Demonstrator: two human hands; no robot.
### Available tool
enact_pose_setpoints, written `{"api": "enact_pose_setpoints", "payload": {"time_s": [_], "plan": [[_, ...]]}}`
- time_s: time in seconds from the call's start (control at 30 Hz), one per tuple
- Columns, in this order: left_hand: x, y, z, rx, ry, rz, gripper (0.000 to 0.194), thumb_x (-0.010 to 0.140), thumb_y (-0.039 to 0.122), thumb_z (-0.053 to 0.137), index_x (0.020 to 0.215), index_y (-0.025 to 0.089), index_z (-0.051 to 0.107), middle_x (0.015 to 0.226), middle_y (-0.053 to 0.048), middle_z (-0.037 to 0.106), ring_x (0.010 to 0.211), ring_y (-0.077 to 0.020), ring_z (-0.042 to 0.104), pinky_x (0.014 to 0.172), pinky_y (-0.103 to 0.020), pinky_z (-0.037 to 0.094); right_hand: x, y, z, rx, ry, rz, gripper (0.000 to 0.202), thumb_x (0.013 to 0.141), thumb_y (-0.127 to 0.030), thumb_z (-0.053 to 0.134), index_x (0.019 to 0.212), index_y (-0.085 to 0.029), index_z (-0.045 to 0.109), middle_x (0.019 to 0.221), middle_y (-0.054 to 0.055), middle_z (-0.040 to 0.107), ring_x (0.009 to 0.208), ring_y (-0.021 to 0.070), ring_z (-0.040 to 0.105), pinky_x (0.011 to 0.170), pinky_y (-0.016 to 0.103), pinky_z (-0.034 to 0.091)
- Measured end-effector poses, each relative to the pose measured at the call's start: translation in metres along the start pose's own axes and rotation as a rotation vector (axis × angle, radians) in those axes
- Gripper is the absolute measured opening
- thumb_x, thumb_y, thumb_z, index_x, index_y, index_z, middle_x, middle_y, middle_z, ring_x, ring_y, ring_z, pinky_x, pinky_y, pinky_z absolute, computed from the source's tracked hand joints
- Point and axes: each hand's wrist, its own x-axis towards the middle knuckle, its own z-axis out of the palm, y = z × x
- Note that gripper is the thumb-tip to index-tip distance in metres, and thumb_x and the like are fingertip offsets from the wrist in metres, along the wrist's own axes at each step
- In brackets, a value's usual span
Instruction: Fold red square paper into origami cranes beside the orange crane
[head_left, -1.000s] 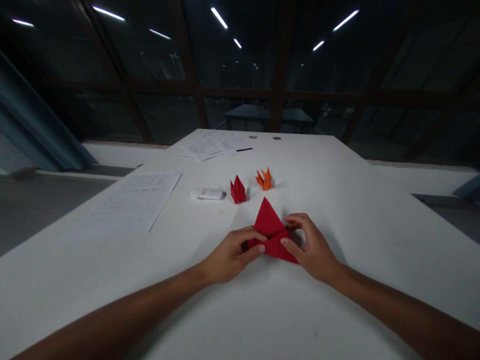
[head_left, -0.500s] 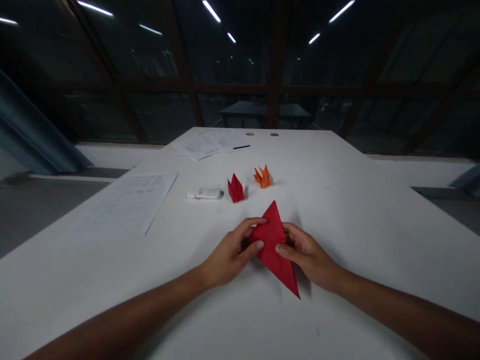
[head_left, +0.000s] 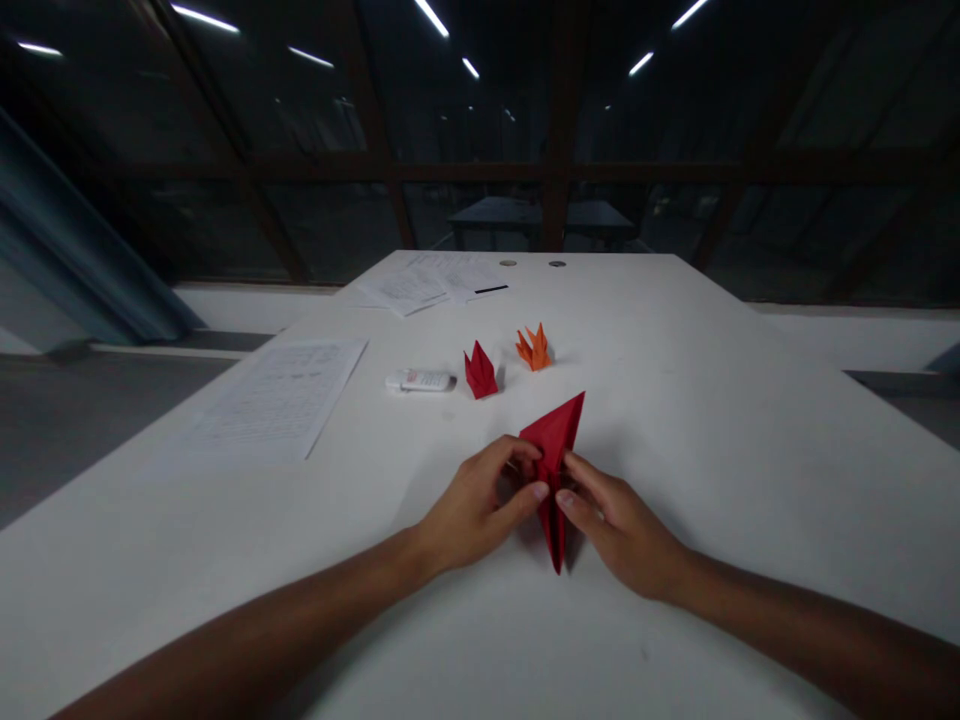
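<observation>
Between both hands is a folded piece of red origami paper, its upper point leaning to the right and its lower point aimed toward me. My left hand grips its left side, thumb near the middle crease and fingers curled at the upper flap. On the other side, my right hand pinches the right edge with thumb and fingers. A gap shows between the layers in the lower half. Just beyond stand a small red origami piece and an orange origami piece with several points.
A white tube with a dark end lies left of the small red piece. Written sheets cover the table's left side, with more papers and a black pen-like stick at the back. Two round discs sit near the far edge.
The red paper has turned from a broad flat face to a narrower, edge-on view, with its layers parting below. Its top point has swung right. The whole view has shifted slightly.
</observation>
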Motion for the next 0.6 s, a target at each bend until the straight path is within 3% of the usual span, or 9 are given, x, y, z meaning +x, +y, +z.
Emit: {"api": "enact_pose_setpoints", "payload": {"time_s": [0.2, 0.33, 0.6], "plan": [[0.001, -0.003, 0.004, 0.001, 0.052, -0.052, 0.047, 0.088, 0.042, 0.074, 0.123, 0.023, 0.049, 0.106, -0.005, 0.067, 0.093, -0.019, 0.064, 0.085, -0.036, 0.054, -0.004, 0.011, 0.004, -0.083, 0.026, -0.025, 0.058, 0.102, -0.032, 0.055, 0.156, -0.023, 0.035, 0.142, 0.013, 0.064, 0.129, 0.0264, 0.062, 0.11, 0.048, 0.049], [0.002, 0.0, 0.004, 0.011, 0.054, -0.067, 0.046, 0.088, 0.039, 0.073, 0.123, 0.022, 0.049, 0.105, -0.005, 0.067, 0.091, -0.0194, 0.065, 0.083, -0.036, 0.055, -0.008, 0.013, 0.004, -0.115, -0.023, -0.07, 0.073, 0.1, -0.028, 0.057, 0.163, -0.028, 0.019, 0.15, 0.012, 0.057, 0.136, 0.0277, 0.057, 0.113, 0.054, 0.046], [0.001, 0.003, 0.005, -0.007, 0.064, -0.039, 0.039, 0.088, 0.022, 0.063, 0.123, 0.021, 0.047, 0.102, -0.004, 0.066, 0.086, -0.0172, 0.067, 0.077, -0.032, 0.057, -0.008, 0.009, 0.005, -0.13, -0.052, -0.064, 0.077, 0.1, -0.025, 0.055, 0.164, -0.03, 0.014, 0.147, 0.011, 0.061, 0.129, 0.0266, 0.063, 0.11, 0.054, 0.05]]}}
